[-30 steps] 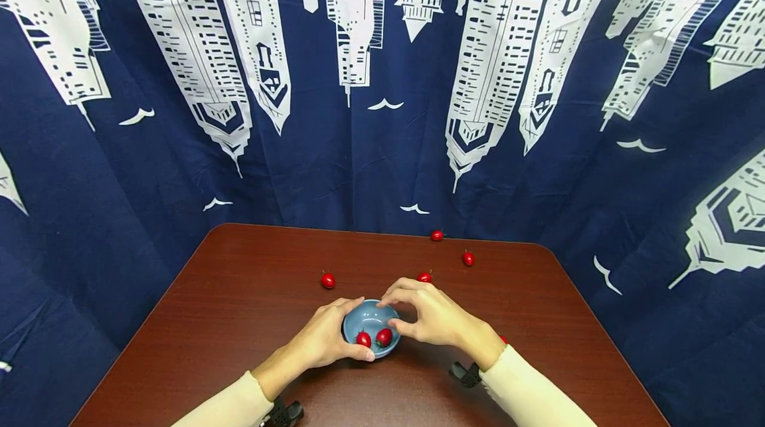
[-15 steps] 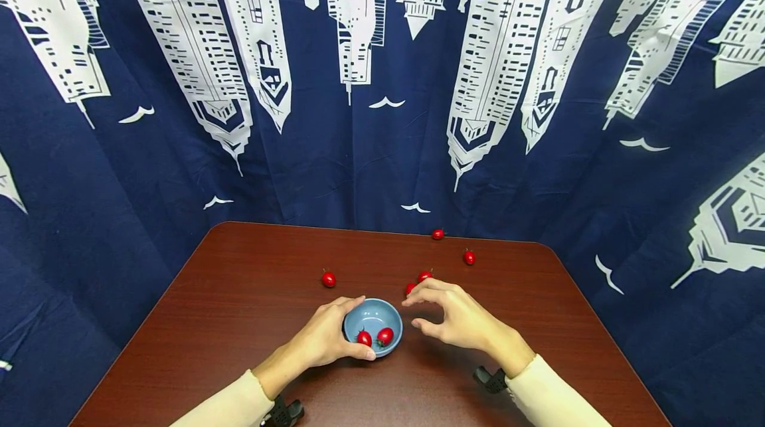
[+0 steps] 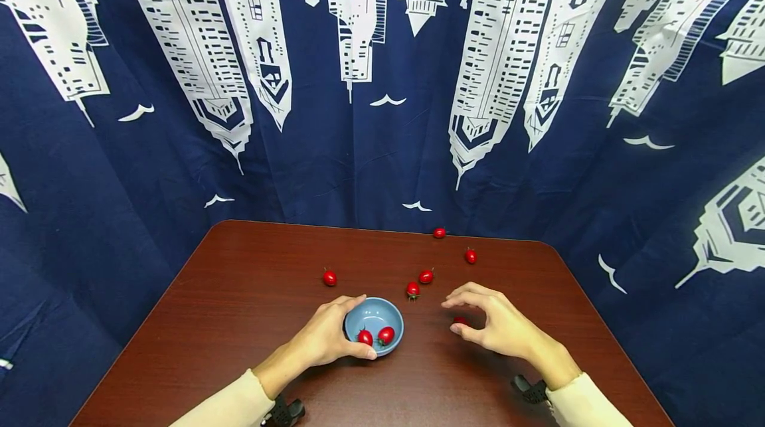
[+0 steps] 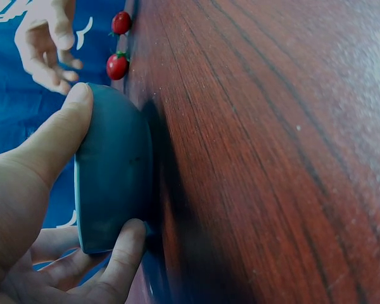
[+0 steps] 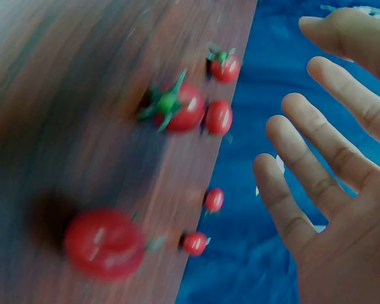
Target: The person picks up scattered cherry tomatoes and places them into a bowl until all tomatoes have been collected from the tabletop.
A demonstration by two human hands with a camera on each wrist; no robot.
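Observation:
A small blue bowl (image 3: 382, 311) stands on the table with two cherry tomatoes (image 3: 386, 335) inside. My left hand (image 3: 325, 335) grips its left side, thumb at the near rim and fingers round the far side; the left wrist view shows the bowl's outer wall (image 4: 114, 168) between thumb and fingers. To the right, my right hand (image 3: 501, 325) hovers over a cherry tomato (image 3: 459, 321), which it partly hides in the head view. Its fingers are spread and hold nothing. That tomato (image 5: 104, 244) looks large and blurred in the right wrist view, apart from the hand.
More cherry tomatoes lie beyond the bowl: one (image 3: 330, 277) to the left, a pair (image 3: 413, 290) behind it to the right, and others (image 3: 471, 256) near the far edge. A blue patterned cloth (image 3: 382, 148) hangs behind the brown table (image 3: 269, 254).
My right hand has moved from over the bowl rightward to above a tomato, uncovering the pair behind the bowl. My left hand stays on the bowl.

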